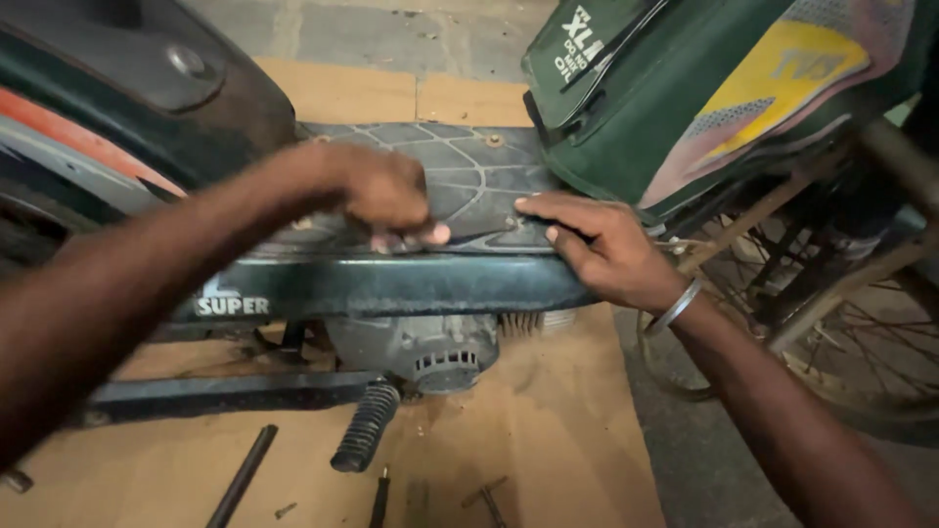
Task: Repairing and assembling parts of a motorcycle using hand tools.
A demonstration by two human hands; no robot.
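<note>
Head view looks down on a moped lying across a tan floor [548, 420], and I have both hands on its dark patterned footboard mat [469, 171]. My left hand [386, 196] is curled over the mat's near edge, fingertips tucked down against the green frame rail [391, 284]; the grip is closed to a pinch on that edge, though I cannot tell how much rubber it actually has. My right hand [602, 244], with a metal bangle [677, 305] at the wrist, lies open and flat, fingers pressing the mat's right end just beside the green side panel [685, 88]. To do this well, I judge the flat hand should hold the mat steady while the pinching hand works along the edge in short stretches, keeping pressure close to the screw [494, 140] so the rubber does not buckle. Below, the engine casing [430, 352], the ribbed kick lever [364, 427] and loose tools [242, 477] lie well apart from my hands.
</note>
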